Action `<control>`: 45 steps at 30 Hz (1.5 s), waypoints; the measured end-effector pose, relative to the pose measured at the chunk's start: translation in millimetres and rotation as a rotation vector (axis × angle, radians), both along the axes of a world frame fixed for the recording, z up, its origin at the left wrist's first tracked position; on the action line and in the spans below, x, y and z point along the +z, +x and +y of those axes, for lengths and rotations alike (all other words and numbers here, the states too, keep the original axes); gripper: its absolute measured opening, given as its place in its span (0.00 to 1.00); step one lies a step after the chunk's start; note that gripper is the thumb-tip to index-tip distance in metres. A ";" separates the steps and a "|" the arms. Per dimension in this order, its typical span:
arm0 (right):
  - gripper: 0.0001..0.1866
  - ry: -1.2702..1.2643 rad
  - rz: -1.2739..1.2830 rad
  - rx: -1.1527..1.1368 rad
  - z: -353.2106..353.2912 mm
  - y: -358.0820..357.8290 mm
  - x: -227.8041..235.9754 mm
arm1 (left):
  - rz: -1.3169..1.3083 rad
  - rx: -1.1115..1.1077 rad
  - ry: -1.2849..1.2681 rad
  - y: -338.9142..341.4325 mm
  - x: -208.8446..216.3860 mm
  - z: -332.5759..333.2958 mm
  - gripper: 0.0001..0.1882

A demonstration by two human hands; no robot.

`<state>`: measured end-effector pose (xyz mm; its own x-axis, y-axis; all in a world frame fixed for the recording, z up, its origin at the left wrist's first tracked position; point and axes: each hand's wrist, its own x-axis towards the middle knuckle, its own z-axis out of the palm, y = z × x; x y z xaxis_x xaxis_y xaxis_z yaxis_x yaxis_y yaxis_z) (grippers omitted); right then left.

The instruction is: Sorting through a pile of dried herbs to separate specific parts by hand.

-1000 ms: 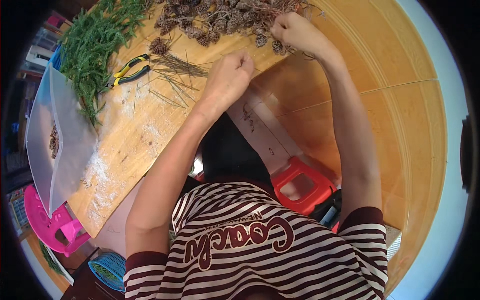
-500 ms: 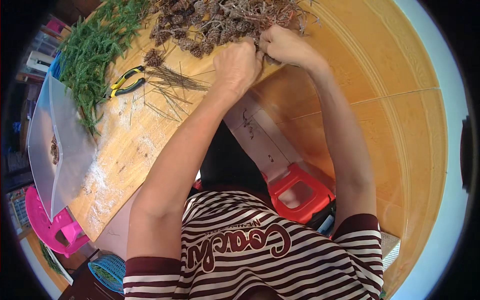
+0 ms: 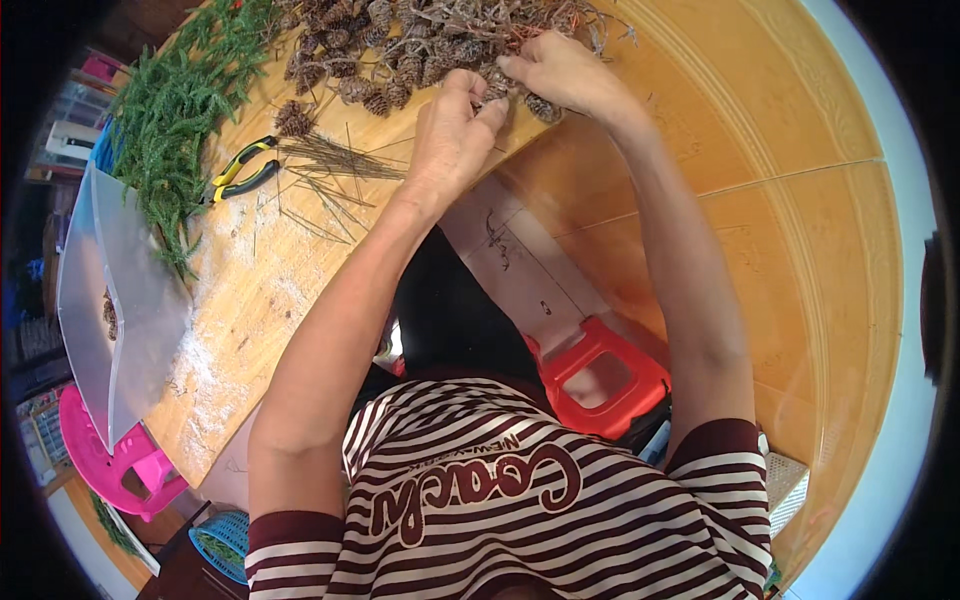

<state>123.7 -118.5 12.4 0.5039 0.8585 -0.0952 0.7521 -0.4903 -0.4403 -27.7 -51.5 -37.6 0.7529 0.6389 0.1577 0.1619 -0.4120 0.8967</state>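
At the near edge of a heap of brown pine cones (image 3: pixel 408 68), my two hands work close together. My left hand (image 3: pixel 452 135) is closed in a pinch, and a small dark bit shows between its thumb and fingers, too hidden to name. Just right of it, my right hand (image 3: pixel 568 78) has its fingers pressed together, their tips on a pine cone (image 3: pixel 497 84) that sits between the hands. Another pine cone (image 3: pixel 543 109) lies below the right hand at the table edge. Thin dark wires or stems (image 3: pixel 340 160) are spread left of my left hand.
Yellow-and-black pliers (image 3: pixel 245 170) and a single pine cone (image 3: pixel 294 118) lie on the wooden table (image 3: pixel 265 285). Green artificial fir sprigs (image 3: pixel 180 125) pile at the far left, by a translucent plastic container (image 3: pixel 140 300). A red stool (image 3: pixel 605 380) stands below the table.
My hands have moved apart slightly, the left a little left and the right up. Pine cones now show between and below them. The view has shifted a little.
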 end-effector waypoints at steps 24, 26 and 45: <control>0.14 0.236 0.502 0.098 -5.6 -1.0 -22.6 | 0.163 -0.143 0.019 3.4 14.4 5.4 0.16; 0.14 0.233 0.508 0.070 -7.3 -1.2 -24.8 | 0.171 -0.108 0.136 2.9 18.0 0.6 0.16; 0.14 0.415 0.319 -0.132 -6.1 10.5 -33.2 | 0.178 -0.232 -0.359 -4.1 34.8 -28.3 0.13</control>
<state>134.2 -124.7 -20.8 0.6114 0.7880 0.0725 0.4935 -0.3082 -0.8133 -31.8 -79.8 -2.8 0.8779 0.4407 -0.1874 0.2661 -0.1235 0.9560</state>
